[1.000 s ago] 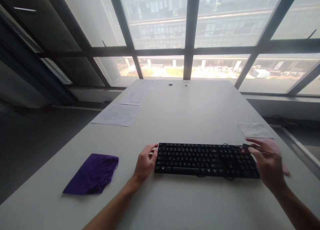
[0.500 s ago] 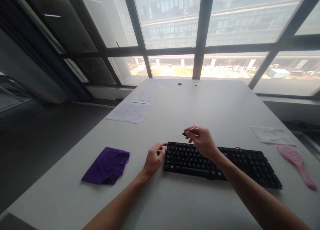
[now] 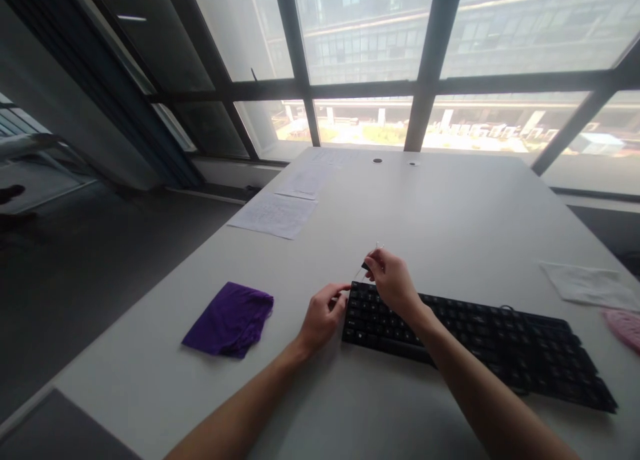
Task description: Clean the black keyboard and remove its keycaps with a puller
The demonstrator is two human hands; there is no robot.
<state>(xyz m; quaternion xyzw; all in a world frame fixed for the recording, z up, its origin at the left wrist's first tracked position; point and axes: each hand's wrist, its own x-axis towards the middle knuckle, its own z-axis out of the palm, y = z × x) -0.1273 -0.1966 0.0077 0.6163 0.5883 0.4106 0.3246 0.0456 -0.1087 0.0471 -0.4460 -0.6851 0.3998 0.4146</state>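
Observation:
A black keyboard [image 3: 470, 340] lies on the white table at a slight slant. At its upper left corner is my left hand [image 3: 323, 313], fingers curled, with the fingertips on the keyboard's left edge. Just above the keyboard's top left keys, my right hand [image 3: 393, 280] pinches a keycap puller [image 3: 365, 267] with a small black handle and thin wire ends. The wires on one side point down toward the corner keys; whether they touch a key I cannot tell. My right hand and forearm cover part of the keys.
A folded purple cloth [image 3: 227, 320] lies left of my left hand. Sheets of paper [image 3: 275, 215] run along the table's left edge. On the right are a white cloth or sheet [image 3: 590, 283] and a pink hairbrush [image 3: 625, 328], partly out of view. Windows stand behind the table.
My right hand has tilted the keycap puller, bringing its wire ends down and left toward the keyboard's top left corner. The view has turned, shifting the keyboard rightward in the picture.

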